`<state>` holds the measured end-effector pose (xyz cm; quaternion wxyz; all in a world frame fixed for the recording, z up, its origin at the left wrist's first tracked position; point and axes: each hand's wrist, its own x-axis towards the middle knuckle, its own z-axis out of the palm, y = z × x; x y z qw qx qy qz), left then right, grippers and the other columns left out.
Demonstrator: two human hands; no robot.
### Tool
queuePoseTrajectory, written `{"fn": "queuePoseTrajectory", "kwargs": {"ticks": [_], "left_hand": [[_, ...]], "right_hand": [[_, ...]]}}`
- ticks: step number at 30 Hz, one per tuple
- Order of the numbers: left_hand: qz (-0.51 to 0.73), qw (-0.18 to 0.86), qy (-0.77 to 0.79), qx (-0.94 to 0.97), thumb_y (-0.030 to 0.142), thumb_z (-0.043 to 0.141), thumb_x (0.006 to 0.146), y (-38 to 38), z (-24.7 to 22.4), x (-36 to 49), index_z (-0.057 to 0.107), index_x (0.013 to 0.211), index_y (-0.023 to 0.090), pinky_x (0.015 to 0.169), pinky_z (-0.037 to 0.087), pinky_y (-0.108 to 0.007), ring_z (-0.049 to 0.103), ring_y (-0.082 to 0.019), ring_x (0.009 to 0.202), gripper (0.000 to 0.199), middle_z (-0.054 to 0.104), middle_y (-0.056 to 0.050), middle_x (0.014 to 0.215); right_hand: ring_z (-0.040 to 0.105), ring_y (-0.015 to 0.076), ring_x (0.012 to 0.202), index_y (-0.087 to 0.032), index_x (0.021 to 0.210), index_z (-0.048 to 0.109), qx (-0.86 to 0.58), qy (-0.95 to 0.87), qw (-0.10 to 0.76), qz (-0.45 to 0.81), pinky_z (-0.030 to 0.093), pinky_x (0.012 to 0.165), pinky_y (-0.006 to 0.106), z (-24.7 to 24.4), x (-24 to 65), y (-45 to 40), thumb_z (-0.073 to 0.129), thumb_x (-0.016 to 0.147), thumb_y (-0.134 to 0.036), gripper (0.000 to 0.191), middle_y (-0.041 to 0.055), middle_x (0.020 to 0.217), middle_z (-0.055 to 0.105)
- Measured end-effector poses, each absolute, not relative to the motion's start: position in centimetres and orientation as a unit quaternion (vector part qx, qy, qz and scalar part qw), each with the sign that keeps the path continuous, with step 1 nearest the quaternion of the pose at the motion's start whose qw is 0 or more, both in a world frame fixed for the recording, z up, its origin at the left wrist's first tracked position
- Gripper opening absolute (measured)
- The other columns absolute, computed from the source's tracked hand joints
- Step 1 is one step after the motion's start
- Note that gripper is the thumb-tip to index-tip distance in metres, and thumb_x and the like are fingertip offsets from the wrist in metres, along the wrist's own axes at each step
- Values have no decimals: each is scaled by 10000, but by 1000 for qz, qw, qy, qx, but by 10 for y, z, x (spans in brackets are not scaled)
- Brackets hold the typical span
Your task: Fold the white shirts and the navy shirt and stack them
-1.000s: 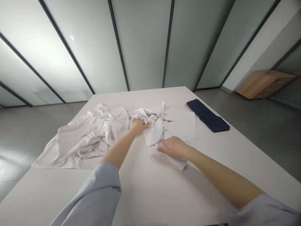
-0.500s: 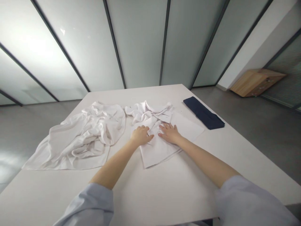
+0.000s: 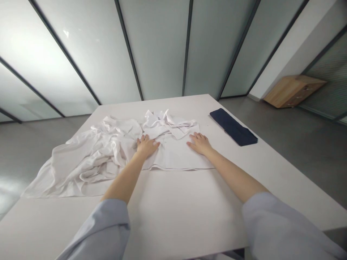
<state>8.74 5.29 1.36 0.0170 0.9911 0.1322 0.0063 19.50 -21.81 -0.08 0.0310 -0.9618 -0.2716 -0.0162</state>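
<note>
A white cloth (image 3: pixel 176 153) lies in the middle of the table, its near part flat with a nearly straight front edge and its far part crumpled. My left hand (image 3: pixel 146 146) rests on its left side, fingers spread, beside a larger heap of rumpled white fabric (image 3: pixel 92 155). On the right side of the cloth, my right hand (image 3: pixel 200 143) lies palm down with its fingers apart. Neither hand grips anything.
A folded dark blue cloth (image 3: pixel 233 127) lies near the right edge of the white table (image 3: pixel 179 213). Beyond the table stand frosted glass panels (image 3: pixel 157 47), and a wooden cabinet (image 3: pixel 294 90) is on the floor at the far right.
My hands have moved apart, the left one to the left and the right one slightly right. The middle cloth has turned and flattened; its near edge now runs across, roughly parallel to the table front.
</note>
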Motion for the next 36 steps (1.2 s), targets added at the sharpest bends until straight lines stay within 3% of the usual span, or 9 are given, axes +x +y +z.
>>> {"fn": "queuePoseTrajectory", "kwargs": {"ticks": [5,7,10,15,19,24,29,33,36], "left_hand": [[173,-2,92,981,349,494,879,27,-3,76,587,1264,150,1125,263,-520,352,-336,1367,444,460,-172,1437],[185,7,57,981,304,507,871,24,-5,74,608,1215,172,1090,334,-463,442,-301,1282,383,536,-154,1337],[146,22,25,989,319,496,886,25,-6,75,641,1120,200,1014,411,-420,528,-270,1149,300,597,-127,1194],[75,14,36,996,484,420,921,26,-6,75,477,1375,194,1081,329,-474,403,-307,1316,541,446,-147,1444],[17,17,44,999,573,338,928,20,-3,66,380,1458,218,1090,281,-527,328,-352,1376,639,335,-144,1537],[2,17,18,1000,597,417,894,10,10,42,446,1401,209,1017,374,-498,405,-359,1319,639,405,-163,1486],[-81,65,-60,993,541,496,873,12,43,25,575,1233,239,879,473,-384,608,-288,1079,477,659,-103,1168],[12,92,16,996,437,418,934,25,60,39,585,1192,231,790,487,-324,667,-231,924,370,701,-60,1008],[100,76,72,989,347,422,929,35,54,62,549,1267,218,811,492,-315,656,-226,997,384,626,-82,1235]], "right_hand": [[254,328,1427,-149,1444,432,-965,-259,19,-39,253,1124,483,-14,203,-229,348,975,-448,563,140,1555,304],[214,307,1446,-158,1443,438,-954,-296,19,-47,229,1141,480,-16,203,-229,324,984,-404,533,118,1566,286],[269,269,1431,-152,1447,433,-943,-332,22,-31,253,1141,443,-18,205,-230,294,993,-358,518,113,1549,326],[298,256,1421,-151,1450,419,-947,-318,31,-16,283,1127,435,-19,215,-235,328,990,-388,526,124,1549,323],[352,259,1390,-165,1381,501,-948,-317,36,-12,294,1106,460,-12,215,-241,376,973,-367,472,132,1506,398],[537,260,1215,-177,1153,652,-944,-329,18,-21,288,1075,463,4,200,-252,382,974,-396,391,132,1304,603],[648,262,970,-177,878,711,-955,-296,-27,-11,337,991,437,28,189,-260,421,953,-433,394,112,956,726],[661,256,931,-184,1096,673,-961,-275,0,-30,418,864,360,41,192,-249,488,920,-371,316,100,970,729],[651,261,978,-175,1356,513,-956,-282,42,-69,435,845,336,42,197,-228,504,907,-342,479,117,1073,710]]}}
